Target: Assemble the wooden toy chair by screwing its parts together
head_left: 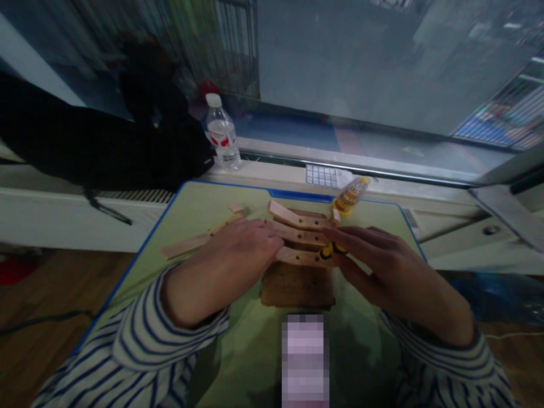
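Note:
Three pale bent wooden strips with drilled holes lie side by side across a brown wooden block (297,286): a far strip (293,216), a middle strip (308,237) and a near strip (297,256). My left hand (244,255) is closed at the left ends of the middle and near strips, its fingertips partly hidden. My right hand (378,260) is at their right ends, thumb and fingers closed around a short yellow and black tool (327,251). That tool touches the near strip by a hole; its tip is out of sight.
Another wooden strip (185,247) and a small wood piece (236,208) lie left on the blue-edged table (238,362). A yellow-capped clear bottle (351,195) lies at the back right. On the sill are a water bottle (223,136) and black cloth (106,141). A blurred-out phone-like shape (305,360) is in front.

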